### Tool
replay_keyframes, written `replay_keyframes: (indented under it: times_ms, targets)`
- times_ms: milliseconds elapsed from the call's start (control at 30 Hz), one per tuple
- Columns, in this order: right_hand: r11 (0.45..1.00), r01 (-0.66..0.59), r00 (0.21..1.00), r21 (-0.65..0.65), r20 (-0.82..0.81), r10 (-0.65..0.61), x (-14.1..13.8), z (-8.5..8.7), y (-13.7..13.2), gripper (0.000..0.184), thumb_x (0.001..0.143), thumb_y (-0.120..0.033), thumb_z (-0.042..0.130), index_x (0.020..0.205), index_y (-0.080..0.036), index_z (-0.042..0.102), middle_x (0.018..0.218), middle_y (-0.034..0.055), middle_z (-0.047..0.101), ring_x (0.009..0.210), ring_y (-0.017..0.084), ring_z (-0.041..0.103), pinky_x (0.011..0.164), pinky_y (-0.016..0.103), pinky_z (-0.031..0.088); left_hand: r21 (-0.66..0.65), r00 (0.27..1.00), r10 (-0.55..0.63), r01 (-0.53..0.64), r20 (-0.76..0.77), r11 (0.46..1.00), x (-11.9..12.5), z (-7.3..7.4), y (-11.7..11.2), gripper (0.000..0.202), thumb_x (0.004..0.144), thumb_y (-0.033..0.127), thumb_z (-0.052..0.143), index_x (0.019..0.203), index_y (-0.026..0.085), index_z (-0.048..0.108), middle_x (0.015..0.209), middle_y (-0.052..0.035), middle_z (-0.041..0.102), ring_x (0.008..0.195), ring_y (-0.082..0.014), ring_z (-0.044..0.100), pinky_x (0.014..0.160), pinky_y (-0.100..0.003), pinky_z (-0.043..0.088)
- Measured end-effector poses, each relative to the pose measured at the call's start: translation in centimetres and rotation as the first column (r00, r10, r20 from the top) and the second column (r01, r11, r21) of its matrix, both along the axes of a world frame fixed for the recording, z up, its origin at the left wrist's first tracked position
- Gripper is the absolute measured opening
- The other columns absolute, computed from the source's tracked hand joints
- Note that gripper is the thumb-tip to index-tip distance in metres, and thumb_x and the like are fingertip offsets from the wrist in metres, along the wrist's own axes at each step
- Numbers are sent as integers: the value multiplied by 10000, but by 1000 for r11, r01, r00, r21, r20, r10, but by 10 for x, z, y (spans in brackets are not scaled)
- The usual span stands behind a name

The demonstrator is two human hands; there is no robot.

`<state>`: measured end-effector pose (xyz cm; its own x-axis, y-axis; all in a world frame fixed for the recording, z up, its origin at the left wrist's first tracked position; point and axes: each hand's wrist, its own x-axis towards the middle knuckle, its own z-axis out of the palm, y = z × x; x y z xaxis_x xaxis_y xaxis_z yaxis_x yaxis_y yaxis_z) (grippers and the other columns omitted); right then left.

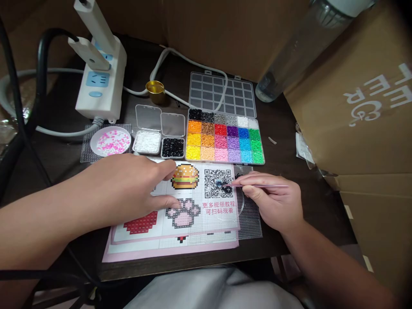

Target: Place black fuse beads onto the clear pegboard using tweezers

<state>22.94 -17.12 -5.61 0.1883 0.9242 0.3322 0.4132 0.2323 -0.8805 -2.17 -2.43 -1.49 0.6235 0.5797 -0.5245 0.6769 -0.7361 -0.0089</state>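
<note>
My right hand [273,197] is closed round thin pink tweezers [270,186], whose tip points left over the QR code on the printed pattern sheet [141,238]. Small black beads [227,188] seem to lie by the tip, on a clear pegboard [249,214] that partly overlaps the sheet. Palm down, my left hand [135,184] rests on the sheet with thumb and index finger apart, and holds nothing. Between these fingers and the right hand show a burger picture [185,176] and a pink paw picture [183,214]. A red picture [140,222] is partly hidden beneath my left hand.
Behind the sheets stand a bead box [225,161] with many colours, a white-bead case [147,142], a black-bead case [173,147] and a dish [94,141] of pink and white beads. A power strip [99,96], gold cup [155,92], clear bottle [283,64] and cardboard [383,150] surround them.
</note>
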Motion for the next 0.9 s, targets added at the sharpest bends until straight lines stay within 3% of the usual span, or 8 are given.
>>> replay_keyframes:
  times_ms: [567, 900]
  targets:
    - [999, -47, 999, -13, 0, 47, 3, -5, -1, 279, 903, -46, 757, 950, -289, 885, 905, -7, 874, 822, 155, 838, 774, 240, 679, -30, 999, 9, -11, -52, 1000, 3, 1, 2, 569, 873, 735, 541, 1173, 271, 682, 788, -84, 719, 710, -327, 656, 612, -376, 331]
    - [999, -41, 999, -11, -32, 40, 2, -3, -1, 275, 896, -47, 763, 949, -286, 889, 902, 2, 874, 817, 166, 839, 767, 254, 689, -15, 998, 55, -56, -31, 998, 0, -6, 4, 650, 774, 796, 588, 1187, 306, 699, 787, -79, 715, 726, -331, 656, 675, -430, 473]
